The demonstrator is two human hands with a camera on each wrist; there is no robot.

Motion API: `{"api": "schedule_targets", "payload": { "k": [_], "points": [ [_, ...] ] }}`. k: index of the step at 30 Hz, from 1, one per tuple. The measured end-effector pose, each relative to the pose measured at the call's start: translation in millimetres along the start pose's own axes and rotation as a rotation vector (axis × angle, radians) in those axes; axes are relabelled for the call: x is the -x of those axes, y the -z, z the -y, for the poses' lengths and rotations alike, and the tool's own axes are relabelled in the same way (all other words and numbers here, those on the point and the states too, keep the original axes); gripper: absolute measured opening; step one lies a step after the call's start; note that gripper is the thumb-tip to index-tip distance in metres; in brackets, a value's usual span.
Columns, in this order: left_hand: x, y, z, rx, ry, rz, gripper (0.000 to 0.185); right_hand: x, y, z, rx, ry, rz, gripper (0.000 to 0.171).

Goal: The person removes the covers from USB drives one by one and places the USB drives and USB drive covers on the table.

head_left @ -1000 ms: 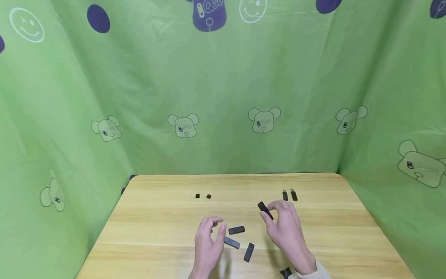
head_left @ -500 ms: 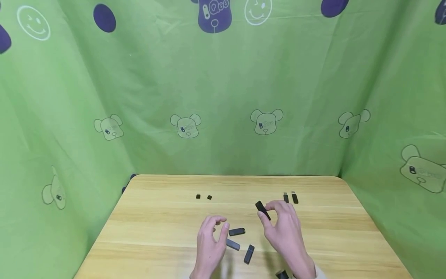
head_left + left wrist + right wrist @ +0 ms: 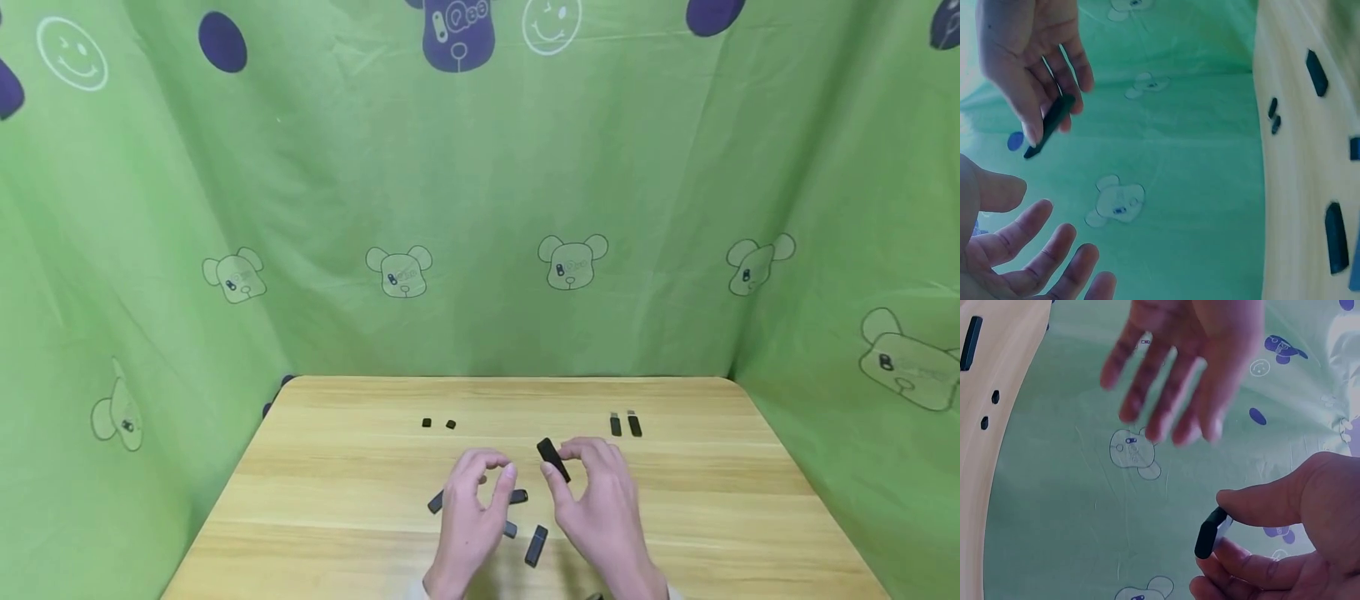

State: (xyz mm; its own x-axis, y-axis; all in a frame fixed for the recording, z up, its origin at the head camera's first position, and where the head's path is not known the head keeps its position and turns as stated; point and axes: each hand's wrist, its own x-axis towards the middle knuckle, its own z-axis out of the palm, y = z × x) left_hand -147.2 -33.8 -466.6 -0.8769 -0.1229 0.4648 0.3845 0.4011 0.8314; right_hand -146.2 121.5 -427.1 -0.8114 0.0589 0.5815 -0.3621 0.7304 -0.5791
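Observation:
A black capped USB stick point(image 3: 553, 459) is pinched between the thumb and fingers of my right hand point(image 3: 603, 504), held up at a slant. In the right wrist view the stick point(image 3: 1210, 535) points away from the fingertips. My left hand point(image 3: 474, 517) hovers just left of it with bent, parted fingers and nothing between them. Beneath the hands, a dark USB stick point(image 3: 536, 546) lies whole in view. A greyish stick point(image 3: 511, 528), a black stick point(image 3: 519, 497) and another dark stick point(image 3: 436, 502) are partly hidden behind my left hand.
On the wooden table point(image 3: 337, 467), two small black caps point(image 3: 427, 422) lie at the back left of centre. Two uncapped USB sticks point(image 3: 615, 424) lie side by side at the back right, metal plugs facing away. A green printed curtain point(image 3: 480, 325) encloses the table's back and sides.
My right hand has moved left with the stick, and my left hand has shifted right towards it. The hands are closer together, and a dark stick now shows left of my left hand.

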Motion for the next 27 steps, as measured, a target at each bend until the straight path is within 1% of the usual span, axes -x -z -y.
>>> {"api": "schedule_targets", "payload": {
  "k": [4, 8, 12, 17, 19, 24, 27],
  "points": [
    [-4.6, -2.5, -7.9, 0.034, -0.035, 0.021, 0.009, 4, -2, 4, -0.014, 0.015, -0.011, 0.026],
    [-9.4, -3.6, -13.5, 0.046, -0.037, 0.049, 0.009, 8, -4, 7, -0.021, 0.031, -0.024, 0.027],
    [-13.8, -3.3, -16.7, 0.082, -0.019, 0.099, 0.012, 10, -5, 9, -0.018, 0.046, -0.033, 0.028],
    [-17.9, -2.2, -17.9, 0.131, 0.026, 0.181, 0.019, 13, -6, 9, -0.026, 0.062, -0.039, 0.03],
    [-18.8, -1.7, -17.9, 0.144, 0.043, 0.201, 0.021, 14, -6, 10, -0.032, 0.065, -0.04, 0.03],
    [-19.3, -0.4, -18.2, 0.165, 0.054, 0.214, 0.019, 15, -6, 9, -0.063, 0.055, -0.043, 0.03],
    [-19.3, 0.5, -19.1, 0.162, 0.039, 0.207, 0.017, 14, -4, 9, -0.129, 0.013, -0.007, 0.027]
  ]
}}
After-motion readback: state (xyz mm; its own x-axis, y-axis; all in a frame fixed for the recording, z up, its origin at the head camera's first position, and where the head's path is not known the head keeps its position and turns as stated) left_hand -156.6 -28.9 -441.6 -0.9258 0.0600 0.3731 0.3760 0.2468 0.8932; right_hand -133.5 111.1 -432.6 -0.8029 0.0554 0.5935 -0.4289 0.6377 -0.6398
